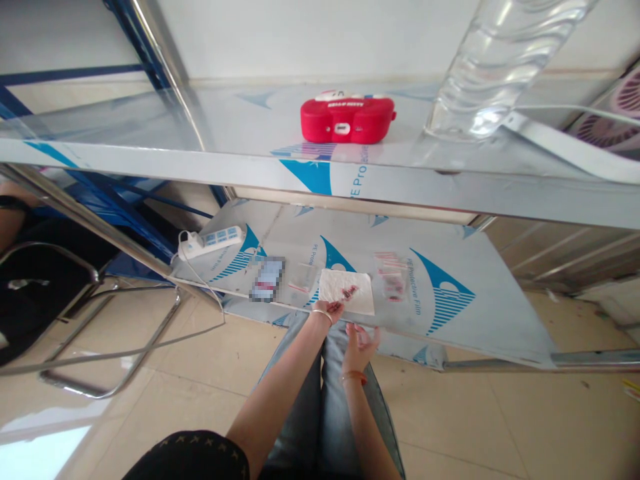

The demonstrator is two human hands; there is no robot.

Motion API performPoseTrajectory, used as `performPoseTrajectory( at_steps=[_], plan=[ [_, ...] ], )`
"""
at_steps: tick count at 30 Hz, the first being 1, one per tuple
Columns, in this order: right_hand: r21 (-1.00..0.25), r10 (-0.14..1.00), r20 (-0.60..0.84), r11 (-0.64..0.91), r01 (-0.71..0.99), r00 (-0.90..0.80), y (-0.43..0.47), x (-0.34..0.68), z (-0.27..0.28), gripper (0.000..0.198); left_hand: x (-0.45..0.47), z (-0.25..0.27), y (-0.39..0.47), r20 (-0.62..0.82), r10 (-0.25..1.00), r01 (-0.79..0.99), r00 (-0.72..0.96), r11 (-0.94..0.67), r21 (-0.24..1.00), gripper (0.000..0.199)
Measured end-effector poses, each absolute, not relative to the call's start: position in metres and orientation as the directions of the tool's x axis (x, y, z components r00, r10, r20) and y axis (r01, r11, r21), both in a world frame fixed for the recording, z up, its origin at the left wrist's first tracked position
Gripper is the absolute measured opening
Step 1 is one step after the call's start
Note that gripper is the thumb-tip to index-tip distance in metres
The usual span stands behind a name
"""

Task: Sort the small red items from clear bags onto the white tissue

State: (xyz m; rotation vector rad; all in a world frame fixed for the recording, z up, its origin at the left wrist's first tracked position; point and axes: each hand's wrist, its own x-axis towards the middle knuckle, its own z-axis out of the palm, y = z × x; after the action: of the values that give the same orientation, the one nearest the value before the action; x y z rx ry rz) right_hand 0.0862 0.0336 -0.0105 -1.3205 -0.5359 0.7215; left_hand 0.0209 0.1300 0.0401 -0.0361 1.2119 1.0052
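My left hand (329,310) is at the front edge of the lower shelf, beside a white cloth or paper sheet (330,280). Its fingers are drawn together near the sheet's lower left corner; what they hold, if anything, is too small to name. On the sheet lies a small cluster of dark red pieces (349,292). My right hand (360,341) is just in front of the shelf edge, right of the left one, fingers apart and slightly bent, with nothing visible in it. Clear plastic bags (393,277) with reddish contents lie right of the sheet.
A blurred-out phone (268,279), a clear packet (303,277) and a white power strip (213,241) lie leftward on the lower shelf (485,287). Above, the upper shelf (225,137) carries a red case (347,120) and a clear bottle (500,67). A metal-framed chair (115,373) stands left.
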Motion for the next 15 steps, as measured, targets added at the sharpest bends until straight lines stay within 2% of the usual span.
performPoseTrajectory(
  at_steps=[2, 5, 11, 15],
  plan=[
    [-0.985, 0.747, -0.030, 0.091, -0.147, 0.664, 0.033, 0.088, -0.013, 0.074, 0.020, 0.044, 0.131, -0.826, 0.563, -0.691, 0.027, 0.608, 0.391, 0.026],
    [-0.989, 0.766, -0.030, 0.072, -0.132, 0.642, 0.032, 0.088, -0.014, 0.073, 0.018, 0.050, 0.133, -0.853, 0.519, -0.730, 0.060, 0.606, 0.317, 0.036],
    [-0.961, 0.793, -0.195, -0.038, -0.273, 0.577, 0.032, 0.089, -0.011, 0.064, 0.012, 0.066, 0.136, -0.855, 0.503, -0.778, 0.127, 0.585, 0.229, 0.047],
    [-0.948, 0.819, -0.225, -0.058, -0.314, 0.528, 0.032, 0.090, -0.012, 0.054, 0.007, 0.074, 0.138, -0.848, 0.501, -0.793, 0.174, 0.582, 0.181, 0.055]
  ],
)
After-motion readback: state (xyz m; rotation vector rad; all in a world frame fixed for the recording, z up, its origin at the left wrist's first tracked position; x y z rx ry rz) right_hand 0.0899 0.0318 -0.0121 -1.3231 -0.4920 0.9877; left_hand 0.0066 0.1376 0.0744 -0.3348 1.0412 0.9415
